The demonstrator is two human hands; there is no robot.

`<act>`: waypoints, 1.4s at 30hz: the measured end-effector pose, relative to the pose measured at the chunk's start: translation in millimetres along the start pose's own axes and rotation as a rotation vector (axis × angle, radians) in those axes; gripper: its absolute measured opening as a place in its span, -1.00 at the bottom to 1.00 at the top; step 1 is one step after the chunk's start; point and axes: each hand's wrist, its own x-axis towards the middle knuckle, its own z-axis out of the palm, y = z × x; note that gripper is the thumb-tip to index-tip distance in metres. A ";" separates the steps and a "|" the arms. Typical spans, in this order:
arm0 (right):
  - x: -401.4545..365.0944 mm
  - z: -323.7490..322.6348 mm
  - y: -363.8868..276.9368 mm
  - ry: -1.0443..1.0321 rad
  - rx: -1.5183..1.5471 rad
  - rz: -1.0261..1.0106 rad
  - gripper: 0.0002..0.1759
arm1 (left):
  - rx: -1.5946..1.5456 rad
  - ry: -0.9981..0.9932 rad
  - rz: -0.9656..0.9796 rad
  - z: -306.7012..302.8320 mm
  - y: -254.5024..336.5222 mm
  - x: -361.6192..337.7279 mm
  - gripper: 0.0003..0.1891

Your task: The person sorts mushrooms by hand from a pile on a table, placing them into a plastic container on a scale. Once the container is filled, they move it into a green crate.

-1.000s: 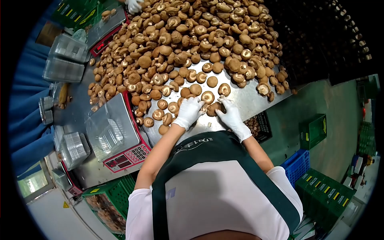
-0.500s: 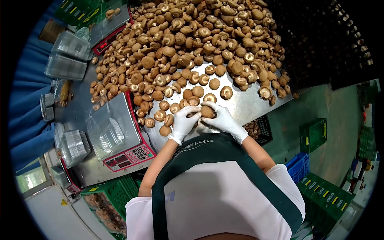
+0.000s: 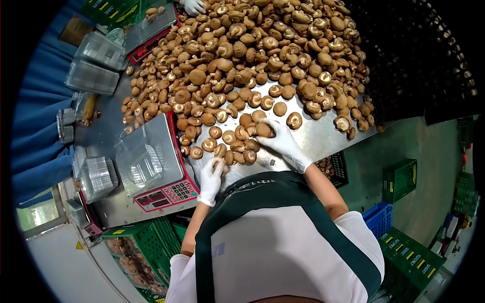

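Our right hand [image 3: 282, 140], in a white glove, is curled over a brown mushroom [image 3: 263, 130] at the near fringe of the big heap [image 3: 252, 50]; the fingers close around its cap. Our left hand [image 3: 210, 178], also gloved, lies lower and to the left, with its fingers together and their tips touching the small cluster [image 3: 233, 151] of caps. We cannot tell whether it grips one. The two hands are apart, with the cluster between them.

Just left of the left hand stands the scale [image 3: 169, 191], which carries a clear tray [image 3: 144, 164]. The steel surface [image 3: 318, 139] is bare to the right of the right hand, past one loose cap [image 3: 294, 120], and its near edge runs just below both hands. A black crate [image 3: 339, 174] sits under that edge. At the far side of the heap we see a co-worker's gloved hand [image 3: 192, 6].
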 end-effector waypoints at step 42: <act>-58.7 -3.7 -21.3 0.139 -0.530 -0.458 -0.35 | -0.645 -0.497 -0.297 50.4 27.1 26.4 -0.59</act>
